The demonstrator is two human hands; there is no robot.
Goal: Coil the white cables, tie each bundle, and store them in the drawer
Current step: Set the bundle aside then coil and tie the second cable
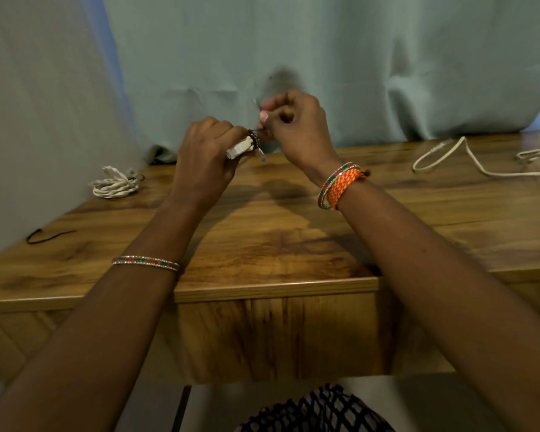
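Observation:
My left hand [208, 151] grips a coiled white cable bundle [240, 148] above the back of the wooden table [272, 244]. A dark tie [253, 139] is wrapped round the bundle's end. My right hand [296, 126] pinches the end of that tie just right of the bundle; it looks blurred. A second coiled white cable bundle [114, 183] lies on the table at the far left. A loose white cable [468, 157] sprawls uncoiled at the far right. The drawer front [278, 335] sits shut below the table's edge.
A loose black tie [44, 236] lies on the table near the left edge. A pale blue curtain [325, 57] hangs right behind the table and a grey wall [28, 120] borders it on the left. My lap in patterned cloth [318, 413] is below the drawer.

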